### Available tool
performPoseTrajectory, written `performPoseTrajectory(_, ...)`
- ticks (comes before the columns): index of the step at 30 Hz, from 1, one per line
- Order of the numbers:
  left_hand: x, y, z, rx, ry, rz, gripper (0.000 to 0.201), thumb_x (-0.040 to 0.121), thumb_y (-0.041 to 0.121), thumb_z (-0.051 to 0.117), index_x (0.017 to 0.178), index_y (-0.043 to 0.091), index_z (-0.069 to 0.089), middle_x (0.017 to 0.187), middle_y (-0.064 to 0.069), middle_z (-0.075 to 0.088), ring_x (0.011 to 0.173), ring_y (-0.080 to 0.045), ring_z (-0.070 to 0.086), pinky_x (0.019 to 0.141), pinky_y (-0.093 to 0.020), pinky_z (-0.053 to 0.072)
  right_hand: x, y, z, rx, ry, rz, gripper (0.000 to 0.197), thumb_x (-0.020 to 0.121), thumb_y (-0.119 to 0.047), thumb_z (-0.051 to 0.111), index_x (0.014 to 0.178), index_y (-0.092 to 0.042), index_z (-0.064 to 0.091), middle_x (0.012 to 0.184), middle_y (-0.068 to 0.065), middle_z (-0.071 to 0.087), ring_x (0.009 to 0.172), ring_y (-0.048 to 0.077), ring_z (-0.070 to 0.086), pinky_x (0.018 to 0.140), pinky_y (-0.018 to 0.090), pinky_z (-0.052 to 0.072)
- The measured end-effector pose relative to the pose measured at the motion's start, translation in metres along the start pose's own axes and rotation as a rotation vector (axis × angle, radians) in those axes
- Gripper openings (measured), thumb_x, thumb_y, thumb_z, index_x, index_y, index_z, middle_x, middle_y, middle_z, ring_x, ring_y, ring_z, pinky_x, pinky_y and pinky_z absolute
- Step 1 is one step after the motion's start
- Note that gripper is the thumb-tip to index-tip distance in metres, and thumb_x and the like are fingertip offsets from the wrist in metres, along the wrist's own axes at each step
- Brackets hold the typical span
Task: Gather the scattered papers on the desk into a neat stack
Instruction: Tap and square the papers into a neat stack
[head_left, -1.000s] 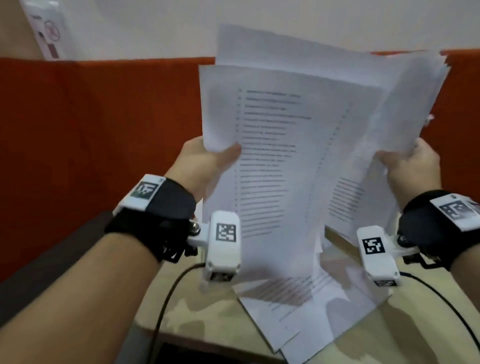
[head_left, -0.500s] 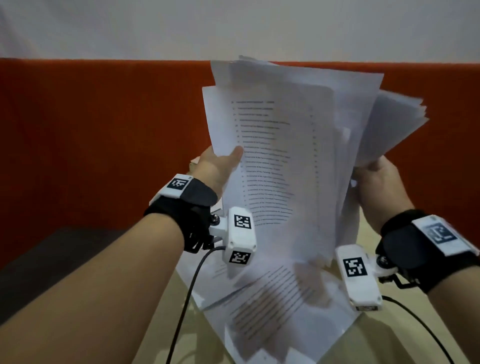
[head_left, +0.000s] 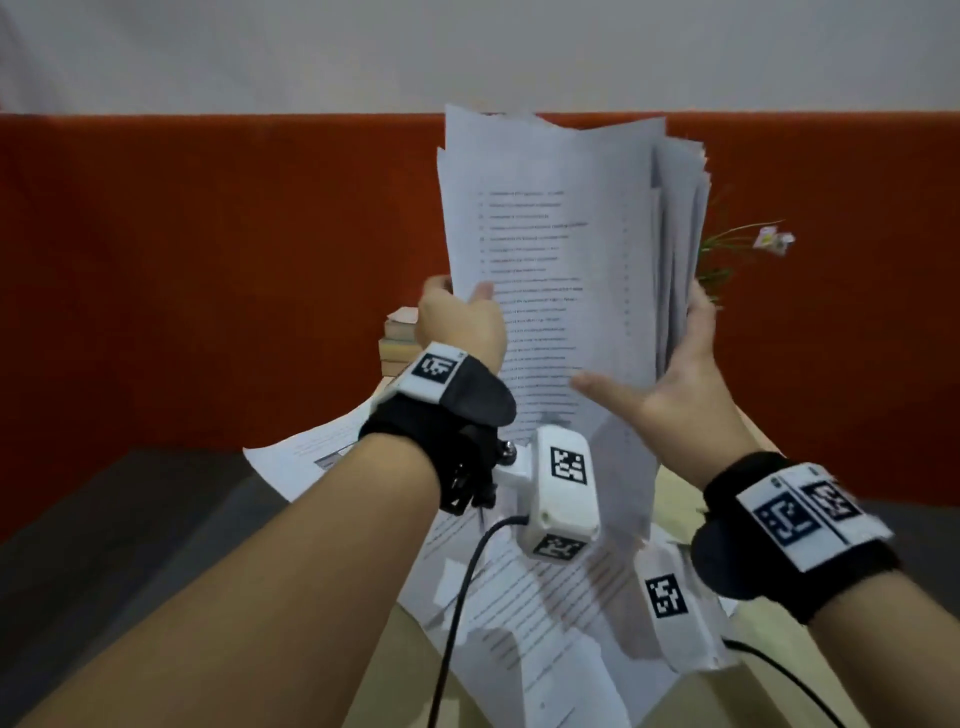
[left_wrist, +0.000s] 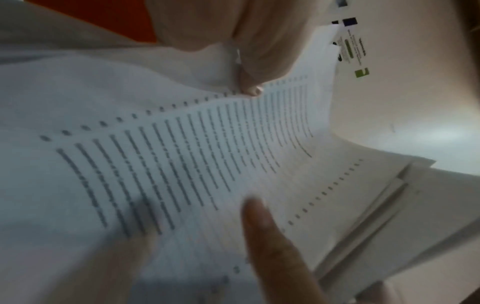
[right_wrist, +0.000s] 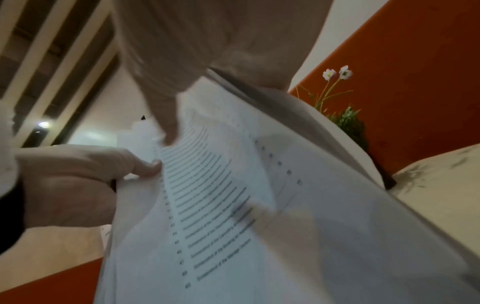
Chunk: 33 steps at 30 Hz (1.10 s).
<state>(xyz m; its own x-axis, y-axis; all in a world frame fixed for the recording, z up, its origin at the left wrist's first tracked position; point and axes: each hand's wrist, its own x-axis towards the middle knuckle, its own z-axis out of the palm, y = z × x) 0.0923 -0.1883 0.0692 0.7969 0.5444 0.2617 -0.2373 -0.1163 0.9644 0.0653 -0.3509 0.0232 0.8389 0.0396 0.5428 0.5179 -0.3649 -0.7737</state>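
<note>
A thick bundle of printed papers (head_left: 561, 249) stands upright in mid-air over the desk. My left hand (head_left: 460, 306) pinches its left edge, thumb on the front sheet. My right hand (head_left: 665, 379) holds the right edge, with its thumb lying across the front and its fingers behind. The sheets on the right side sit uneven and slightly fanned. Several loose papers (head_left: 540, 618) lie overlapping on the desk below my wrists, and one more sheet (head_left: 306, 457) lies further left. The left wrist view shows the printed front sheet (left_wrist: 182, 164) close up; the right wrist view shows the bundle (right_wrist: 233, 205) from below.
An orange partition (head_left: 208, 270) runs behind the beige desk (head_left: 395, 680). A small stack of books (head_left: 397, 338) sits at the back, left of the bundle. A green plant with pale flowers (head_left: 727, 249) stands behind the bundle's right side. Camera cables trail from both wrists.
The fanned right half of the bundle has been brought in against the left half, so the bundle is narrower. Both hands have moved closer together and away from me.
</note>
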Motion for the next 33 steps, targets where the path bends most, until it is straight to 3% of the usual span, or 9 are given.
performPoseTrajectory(2,-0.002,-0.002,-0.002,-0.039,-0.07,0.041,0.027,0.093,0.014,0.058,0.119,0.006,0.063,0.111,-0.009,0.07,0.101,-0.024,0.065,0.08,-0.025,0.047,0.007,0.001,-0.004,0.0,0.185,-0.01,0.066,0.085,-0.007,0.069,0.141,-0.022,0.037,0.123,-0.007,0.058,0.109,0.005,0.058,0.094,0.025,0.048)
performPoseTrajectory(5,0.002,0.006,-0.009,-0.161,-0.244,0.101,0.023,0.089,0.011,0.065,0.112,0.015,0.062,0.104,-0.001,0.069,0.1,-0.022,0.068,0.09,-0.035,0.055,0.022,-0.007,-0.022,0.179,0.366,-0.038,0.037,0.086,0.004,0.059,0.108,-0.026,0.057,0.096,-0.019,0.064,0.078,-0.013,0.064,0.068,0.014,0.052)
performPoseTrajectory(10,0.014,-0.011,-0.026,-0.192,-0.426,0.023,0.048,0.077,0.009,0.076,0.123,0.003,0.063,0.12,-0.014,0.069,0.11,-0.031,0.067,0.101,-0.049,0.05,0.018,0.011,-0.033,0.441,0.241,0.112,0.04,0.084,-0.001,0.069,0.117,-0.02,0.057,0.114,-0.003,0.07,0.102,0.015,0.069,0.082,0.034,0.056)
performPoseTrajectory(12,0.01,-0.015,-0.029,-0.202,-0.437,0.023,0.048,0.073,0.017,0.076,0.118,0.003,0.065,0.114,-0.013,0.072,0.105,-0.031,0.069,0.096,-0.046,0.053,0.011,0.02,-0.031,0.408,0.156,0.196,0.041,0.083,-0.006,0.072,0.12,-0.019,0.06,0.112,-0.006,0.071,0.097,0.01,0.071,0.083,0.033,0.056)
performPoseTrajectory(15,0.005,-0.006,-0.019,-0.213,-0.332,0.131,0.029,0.086,0.006,0.068,0.114,0.004,0.064,0.098,-0.002,0.072,0.088,-0.02,0.071,0.083,-0.032,0.057,0.008,0.015,-0.026,0.264,0.22,0.067,0.021,0.084,-0.01,0.072,0.101,-0.023,0.068,0.095,-0.013,0.07,0.08,-0.002,0.07,0.072,0.024,0.057)
performPoseTrajectory(20,0.002,0.021,-0.006,-0.155,-0.297,0.331,0.031,0.082,0.011,0.072,0.1,0.03,0.055,0.097,0.014,0.066,0.102,-0.017,0.066,0.091,-0.03,0.054,0.022,-0.022,-0.021,0.302,0.412,-0.196,0.019,0.082,-0.008,0.071,0.083,-0.027,0.068,0.078,-0.02,0.071,0.079,0.006,0.07,0.072,0.028,0.057)
performPoseTrajectory(25,0.007,-0.009,-0.014,-0.195,-0.469,-0.031,0.053,0.08,0.027,0.075,0.127,0.005,0.062,0.124,-0.009,0.069,0.111,-0.026,0.067,0.099,-0.037,0.051,0.027,-0.012,-0.033,0.351,0.319,-0.051,0.023,0.086,-0.002,0.068,0.098,-0.021,0.067,0.089,-0.016,0.072,0.079,0.002,0.07,0.077,0.031,0.06)
performPoseTrajectory(29,0.001,-0.018,-0.011,-0.097,-0.452,0.061,0.028,0.089,0.012,0.066,0.117,0.007,0.066,0.106,-0.003,0.07,0.091,-0.019,0.069,0.078,-0.022,0.058,0.02,0.004,-0.031,0.261,0.203,0.065,0.029,0.087,-0.005,0.067,0.111,-0.021,0.063,0.101,-0.01,0.071,0.097,0.012,0.07,0.089,0.037,0.056)
performPoseTrajectory(33,-0.003,-0.011,-0.008,-0.167,-0.44,0.084,0.02,0.085,0.009,0.071,0.104,0.011,0.066,0.092,0.002,0.071,0.093,-0.019,0.07,0.082,-0.027,0.057,0.024,-0.004,-0.04,0.366,0.283,0.037,0.033,0.084,0.006,0.064,0.104,-0.021,0.064,0.095,-0.012,0.071,0.085,0.003,0.072,0.071,0.023,0.058)
